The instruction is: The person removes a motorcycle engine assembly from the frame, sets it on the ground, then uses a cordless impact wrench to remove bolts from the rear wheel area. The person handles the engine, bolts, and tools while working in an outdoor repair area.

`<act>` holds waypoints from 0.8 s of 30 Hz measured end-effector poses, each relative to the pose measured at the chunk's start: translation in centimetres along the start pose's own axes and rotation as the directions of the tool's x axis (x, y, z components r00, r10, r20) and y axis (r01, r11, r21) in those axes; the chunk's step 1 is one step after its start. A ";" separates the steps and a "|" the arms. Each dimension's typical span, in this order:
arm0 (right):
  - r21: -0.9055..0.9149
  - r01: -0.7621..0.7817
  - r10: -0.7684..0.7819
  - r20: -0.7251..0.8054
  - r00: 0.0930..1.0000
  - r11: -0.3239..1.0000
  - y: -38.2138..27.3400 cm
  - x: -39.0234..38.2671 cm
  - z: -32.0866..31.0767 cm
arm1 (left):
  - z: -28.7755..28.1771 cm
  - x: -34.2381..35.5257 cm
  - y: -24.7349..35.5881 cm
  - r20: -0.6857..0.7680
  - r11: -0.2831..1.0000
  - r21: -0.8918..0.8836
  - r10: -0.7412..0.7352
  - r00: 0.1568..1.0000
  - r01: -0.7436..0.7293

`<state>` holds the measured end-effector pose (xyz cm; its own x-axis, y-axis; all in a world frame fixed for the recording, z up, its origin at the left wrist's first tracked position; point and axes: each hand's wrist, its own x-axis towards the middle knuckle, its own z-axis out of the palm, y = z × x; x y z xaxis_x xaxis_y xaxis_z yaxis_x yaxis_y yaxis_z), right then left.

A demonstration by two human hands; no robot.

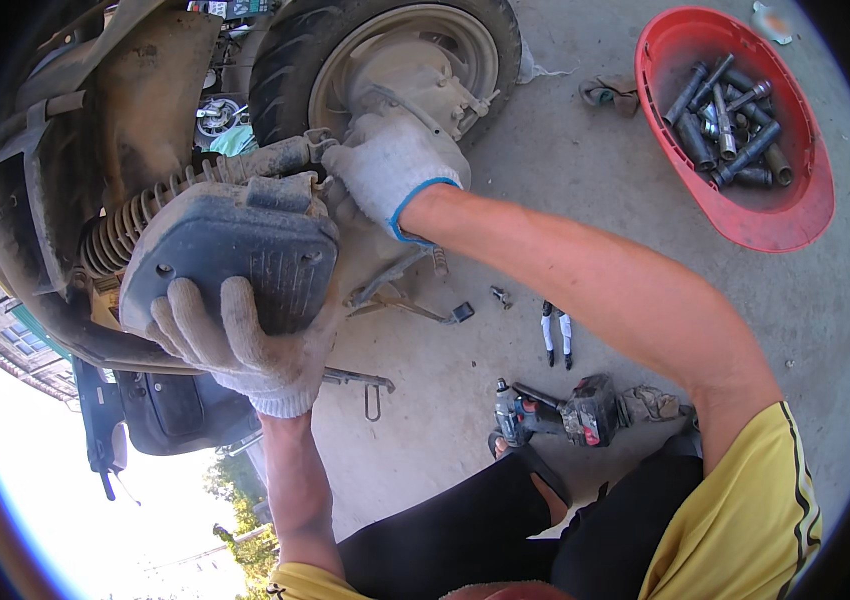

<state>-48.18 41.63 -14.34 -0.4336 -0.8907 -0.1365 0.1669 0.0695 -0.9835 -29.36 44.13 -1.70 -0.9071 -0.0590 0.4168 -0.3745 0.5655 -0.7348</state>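
My left hand (245,345), in a whitish knit glove, grips a dusty black air filter box (245,235) on a scooter, its fingers spread over the lower face. Beside the lower end of the shock absorber (150,212), my right hand (395,170) is curled, in a white glove with a blue cuff. Its fingertips are partly hidden, and what they hold does not show. Just beyond that hand stands the rear wheel (290,65) with its dusty hub.
An upturned red hard hat (795,225) full of metal sockets (735,130) sits at the far right. White-handled pliers (557,335), a small metal part (501,297) and a cordless impact wrench (520,412) lie on the concrete. The scooter's stand (400,300) juts out below the wheel.
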 end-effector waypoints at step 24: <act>-0.354 0.394 -0.449 -0.085 0.889 0.848 2.0 0.2 2.9 | -0.5 0.0 0.1 0.031 1.000 -0.022 0.013 0.999 -0.012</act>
<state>-45.41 40.30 -16.04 -0.5362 -0.7851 0.3100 -0.3429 -0.1330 -0.9299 -29.29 44.60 -1.54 -0.9172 -0.0770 0.3909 -0.3592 0.5843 -0.7277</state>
